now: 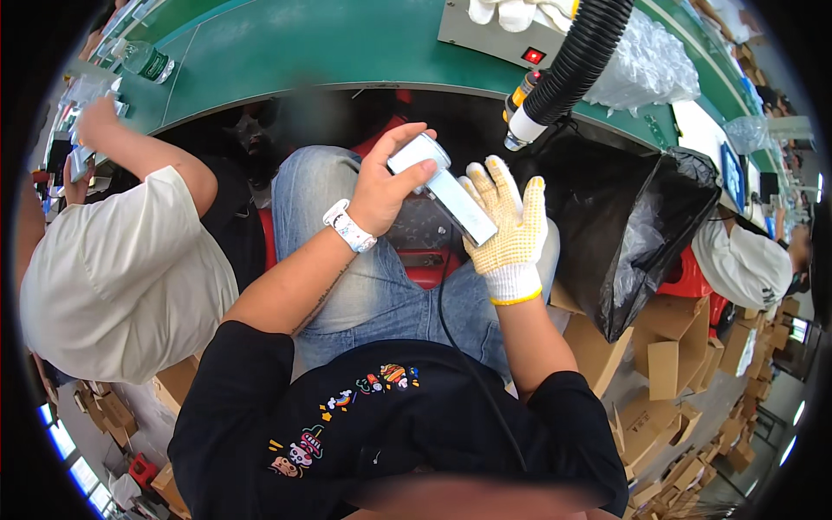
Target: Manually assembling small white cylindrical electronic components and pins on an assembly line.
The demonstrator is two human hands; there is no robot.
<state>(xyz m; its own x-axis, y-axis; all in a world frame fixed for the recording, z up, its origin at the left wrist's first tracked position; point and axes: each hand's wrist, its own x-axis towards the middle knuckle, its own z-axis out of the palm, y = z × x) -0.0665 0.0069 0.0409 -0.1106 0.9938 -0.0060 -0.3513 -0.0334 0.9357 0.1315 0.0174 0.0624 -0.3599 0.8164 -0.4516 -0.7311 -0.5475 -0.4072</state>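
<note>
Above the lap, one pale, silvery device [459, 206] is firmly gripped by the bare left hand [387, 186]!
Its head is clasped by closed thumb and fingers, apparently for steadiness; its bar is laid over the open right hand [511, 217], gloved, fingers extended, seemingly as a rest, though firm contact cannot be told. Counted here: one device, one worn glove, one black hose [579, 65], hung nearby probably for easy reach.

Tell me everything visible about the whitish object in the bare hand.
The whitish object has a bulky, rounded upper end and a straight, flat-sided bar, smooth and plastic- or metal-looking. It slants down rightward in the picture. The left hand grips its upper end; its lower end crosses the gloved right hand, contact unclear.
</note>
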